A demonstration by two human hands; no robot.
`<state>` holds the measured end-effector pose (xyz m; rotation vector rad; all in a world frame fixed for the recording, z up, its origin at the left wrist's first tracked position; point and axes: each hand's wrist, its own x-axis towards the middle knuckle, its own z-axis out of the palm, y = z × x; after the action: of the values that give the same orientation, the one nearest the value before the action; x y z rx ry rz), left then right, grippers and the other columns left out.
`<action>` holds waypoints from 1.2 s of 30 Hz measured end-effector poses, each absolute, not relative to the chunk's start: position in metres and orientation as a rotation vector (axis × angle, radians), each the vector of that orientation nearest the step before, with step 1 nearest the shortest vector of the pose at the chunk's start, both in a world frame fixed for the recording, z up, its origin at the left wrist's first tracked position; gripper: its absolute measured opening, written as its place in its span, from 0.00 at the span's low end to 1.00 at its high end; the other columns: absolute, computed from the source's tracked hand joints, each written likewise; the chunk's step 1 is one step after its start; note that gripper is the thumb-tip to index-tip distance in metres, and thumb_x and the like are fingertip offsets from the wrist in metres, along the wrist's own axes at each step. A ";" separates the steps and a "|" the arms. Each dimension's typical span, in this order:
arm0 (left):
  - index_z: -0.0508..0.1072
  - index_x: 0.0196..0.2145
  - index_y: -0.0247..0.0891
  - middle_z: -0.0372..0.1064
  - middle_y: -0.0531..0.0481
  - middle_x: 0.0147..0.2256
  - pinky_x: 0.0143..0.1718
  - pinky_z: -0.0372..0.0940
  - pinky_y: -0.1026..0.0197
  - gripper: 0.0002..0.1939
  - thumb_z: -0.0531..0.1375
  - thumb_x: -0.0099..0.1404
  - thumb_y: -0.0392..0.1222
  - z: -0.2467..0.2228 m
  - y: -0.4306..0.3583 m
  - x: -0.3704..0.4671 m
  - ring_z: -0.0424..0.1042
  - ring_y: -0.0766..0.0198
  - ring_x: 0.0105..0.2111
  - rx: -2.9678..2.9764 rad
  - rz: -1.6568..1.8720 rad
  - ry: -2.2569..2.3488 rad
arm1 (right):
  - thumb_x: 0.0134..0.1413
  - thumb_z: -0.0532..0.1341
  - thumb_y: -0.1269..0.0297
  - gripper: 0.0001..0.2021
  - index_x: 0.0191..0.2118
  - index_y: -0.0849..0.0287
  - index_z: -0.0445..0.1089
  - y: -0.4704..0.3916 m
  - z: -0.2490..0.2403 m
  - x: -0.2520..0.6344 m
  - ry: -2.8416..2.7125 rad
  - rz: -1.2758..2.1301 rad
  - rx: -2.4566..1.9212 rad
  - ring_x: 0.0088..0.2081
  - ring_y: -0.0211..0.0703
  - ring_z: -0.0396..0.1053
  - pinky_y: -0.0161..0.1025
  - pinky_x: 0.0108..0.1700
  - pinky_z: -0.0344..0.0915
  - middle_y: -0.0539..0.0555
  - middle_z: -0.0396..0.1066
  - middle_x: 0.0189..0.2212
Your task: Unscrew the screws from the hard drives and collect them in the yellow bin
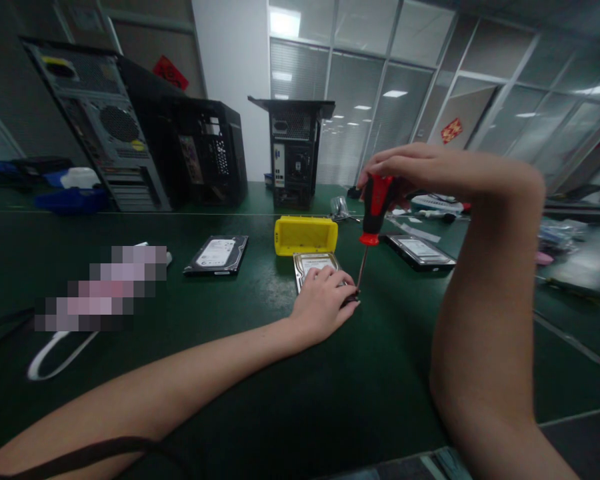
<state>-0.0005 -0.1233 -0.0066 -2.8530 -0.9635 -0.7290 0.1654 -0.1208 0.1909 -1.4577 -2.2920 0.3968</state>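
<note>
My left hand [325, 303] lies over a silver hard drive [303, 265], its fingers bent across the top and the thumb by the near right corner. Much of the drive is hidden beneath it. From above, my right hand [403, 170] is closed round the red and black handle of a screwdriver [377, 207]. The screwdriver stands nearly upright, its shaft slanting down to the drive's right edge beside my left fingertips. Whether the tip sits in a screw is too small to tell. A yellow plastic bin [307, 235] is directly behind the drive.
Other hard drives lie on the green table [260, 393]: one at left [216, 255], one at right [421, 251]. Computer cases, a large one [115, 127] among them, stand at the back. A partly blurred-out object with a white strap [63, 353] lies at left.
</note>
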 end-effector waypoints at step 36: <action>0.73 0.44 0.40 0.68 0.52 0.46 0.45 0.55 0.53 0.12 0.55 0.67 0.45 -0.006 -0.124 0.001 0.62 0.57 0.47 -2.854 -0.784 -0.945 | 0.53 0.57 0.43 0.24 0.41 0.61 0.70 -0.126 0.191 0.157 -2.379 0.168 -1.524 0.28 0.37 0.64 0.34 0.27 0.57 0.54 0.68 0.29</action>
<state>0.0007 -0.1239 -0.0061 -2.8537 -0.9454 -0.7842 0.1567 -0.1262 0.1906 -1.5236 -2.3786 0.1678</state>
